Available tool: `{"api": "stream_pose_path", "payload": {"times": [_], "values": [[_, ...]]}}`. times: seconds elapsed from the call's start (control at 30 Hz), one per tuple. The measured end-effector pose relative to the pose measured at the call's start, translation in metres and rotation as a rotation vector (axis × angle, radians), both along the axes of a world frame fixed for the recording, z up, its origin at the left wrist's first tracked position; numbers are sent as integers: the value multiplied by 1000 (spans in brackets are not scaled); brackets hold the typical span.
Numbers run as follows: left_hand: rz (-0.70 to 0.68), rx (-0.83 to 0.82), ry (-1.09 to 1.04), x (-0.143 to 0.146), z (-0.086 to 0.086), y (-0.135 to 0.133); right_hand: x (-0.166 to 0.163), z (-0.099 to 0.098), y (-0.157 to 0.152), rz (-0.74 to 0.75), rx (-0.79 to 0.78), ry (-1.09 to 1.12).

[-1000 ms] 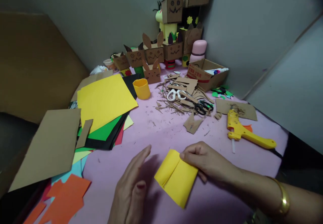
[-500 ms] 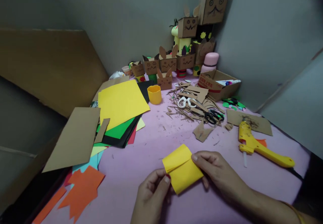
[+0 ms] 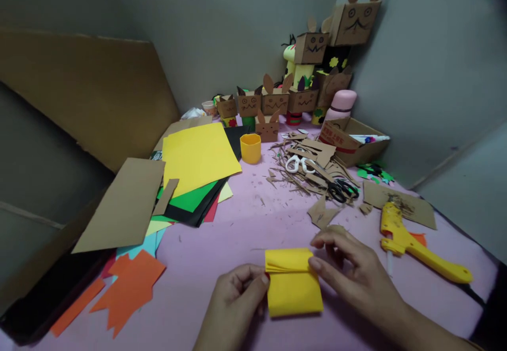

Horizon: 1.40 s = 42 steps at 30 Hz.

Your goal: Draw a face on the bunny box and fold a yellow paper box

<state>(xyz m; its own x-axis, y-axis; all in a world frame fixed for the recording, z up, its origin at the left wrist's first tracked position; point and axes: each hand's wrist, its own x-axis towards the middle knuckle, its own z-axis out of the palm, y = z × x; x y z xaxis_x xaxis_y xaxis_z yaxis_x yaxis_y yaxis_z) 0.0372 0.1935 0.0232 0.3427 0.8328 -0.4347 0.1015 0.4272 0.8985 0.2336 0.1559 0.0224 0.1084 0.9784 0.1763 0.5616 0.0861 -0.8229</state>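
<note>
A piece of yellow paper (image 3: 295, 294), folded into a flattened roll with an overlapping flap near its top, is held just above the table at the front. My left hand (image 3: 241, 301) pinches its left edge between thumb and fingers. At the upper right corner, my right hand (image 3: 356, 272) has its thumb against the paper's edge, while the index finger is raised apart from the thumb. Behind the paper, a small yellow paper ring (image 3: 251, 149) stands upright on the pink tabletop (image 3: 233, 240).
Colored sheets (image 3: 198, 155) and cardboard (image 3: 122, 203) lie left, near orange scraps (image 3: 132, 287). Cardboard cuttings with white scissors (image 3: 300, 164) and black scissors (image 3: 343, 190) are right of centre. A yellow glue gun (image 3: 428, 258) rests far right. Cardboard animal figures (image 3: 275, 100) stand behind.
The folded yellow paper has turned from slanted to nearly straight and sits slightly lower. My right hand's fingers have loosened and spread at its corner. The camera view has shifted a little.
</note>
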Motion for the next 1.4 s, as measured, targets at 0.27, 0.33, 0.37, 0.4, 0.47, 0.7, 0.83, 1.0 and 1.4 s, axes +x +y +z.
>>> {"api": "stream_pose_path", "payload": {"times": [0.27,0.33,0.37,0.4,0.47,0.7,0.83,1.0,1.4], "values": [[-92,3,-28,5,6,2,-27,18,4,239,335,-432],[-91,2,-23,5,5,3,-31,18,6,227,383,-478],[-93,-1,-21,5,4,4,-32,17,7,217,417,-495],[-93,0,-20,6,4,4,-33,16,7,209,450,-505],[-95,8,-16,6,2,4,-34,15,9,198,507,-503],[-76,-71,-119,5,-6,5,-33,4,9,238,587,-528],[-72,-86,-103,5,-7,6,-32,-4,11,231,681,-560],[-94,-86,-115,4,-4,6,-33,-10,12,212,733,-589],[-83,-108,-258,3,-12,7,-36,-1,9,256,688,-631]]}}
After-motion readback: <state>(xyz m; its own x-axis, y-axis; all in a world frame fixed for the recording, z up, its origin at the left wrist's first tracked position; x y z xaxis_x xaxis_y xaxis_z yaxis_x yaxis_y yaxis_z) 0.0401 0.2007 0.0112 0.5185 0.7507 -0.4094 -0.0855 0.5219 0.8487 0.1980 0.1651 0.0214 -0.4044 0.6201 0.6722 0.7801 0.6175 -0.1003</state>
